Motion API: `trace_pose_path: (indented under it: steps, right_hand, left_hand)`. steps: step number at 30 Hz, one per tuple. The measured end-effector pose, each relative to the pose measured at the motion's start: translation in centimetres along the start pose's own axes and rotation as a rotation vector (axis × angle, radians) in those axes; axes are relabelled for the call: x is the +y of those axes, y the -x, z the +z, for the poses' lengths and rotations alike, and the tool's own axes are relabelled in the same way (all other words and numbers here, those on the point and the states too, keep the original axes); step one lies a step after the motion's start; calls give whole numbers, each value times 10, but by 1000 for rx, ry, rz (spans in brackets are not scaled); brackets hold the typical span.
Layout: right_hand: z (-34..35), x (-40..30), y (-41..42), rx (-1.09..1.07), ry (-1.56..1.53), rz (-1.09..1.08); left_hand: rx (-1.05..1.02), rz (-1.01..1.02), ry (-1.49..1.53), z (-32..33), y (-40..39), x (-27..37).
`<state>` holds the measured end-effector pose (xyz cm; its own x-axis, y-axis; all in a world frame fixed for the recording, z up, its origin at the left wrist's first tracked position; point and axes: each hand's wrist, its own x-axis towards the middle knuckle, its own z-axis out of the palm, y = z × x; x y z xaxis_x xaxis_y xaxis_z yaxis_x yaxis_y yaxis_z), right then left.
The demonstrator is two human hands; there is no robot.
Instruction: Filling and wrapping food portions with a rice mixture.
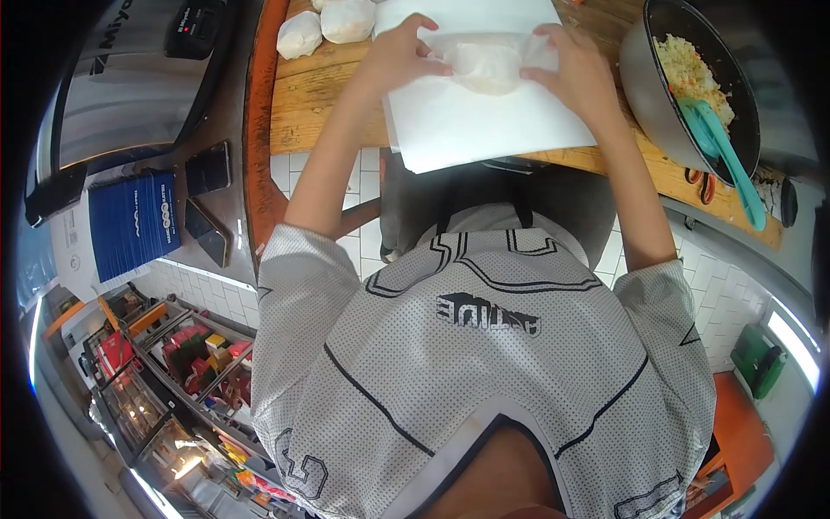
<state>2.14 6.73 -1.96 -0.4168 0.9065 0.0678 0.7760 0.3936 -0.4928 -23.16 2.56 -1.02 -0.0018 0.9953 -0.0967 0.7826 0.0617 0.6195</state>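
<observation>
A bundle in translucent white paper [489, 65] lies on a stack of white wrapping paper sheets [480, 133], its contents hidden by the paper. My left hand [405, 55] holds the left end of this wrap between thumb and fingers. At the opposite end, my right hand [570, 68] grips the paper, thumb towards me and fingers on the far side. Beyond my left hand sit finished-looking round paper-wrapped bundles, one at the table's edge [299, 34] and one beside it [348, 19].
On the right stands a deep pot [639, 84] of cooked rice [690, 74], with a turquoise rice paddle [729, 159] leaning out. Red-and-black scissors handles [703, 185] show below it. Leftward are a Miyako rice cooker [130, 97], two phones [207, 168] and printed blue packaging [133, 227].
</observation>
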Motion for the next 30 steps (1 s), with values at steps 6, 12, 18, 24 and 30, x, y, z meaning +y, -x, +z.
trace_pose_path:
  steps: [6,12,18,24,30]
  right_hand:
    - [0,13,-30,-82,-107,-117]
    - [12,2,4,102,172,-259]
    - [30,-11,36,320,478,-485]
    - [43,-19,35,320,450,-420]
    - [44,-16,43,415,69,-291]
  left_hand:
    - [-289,81,-232,-14,-56,-18]
    - [3,303,-265,3,-9,-15]
    - [373,553,-518,42,39,-6]
    - [523,344,-185,70,45,9]
    - [304,-84,749,59,23,39]
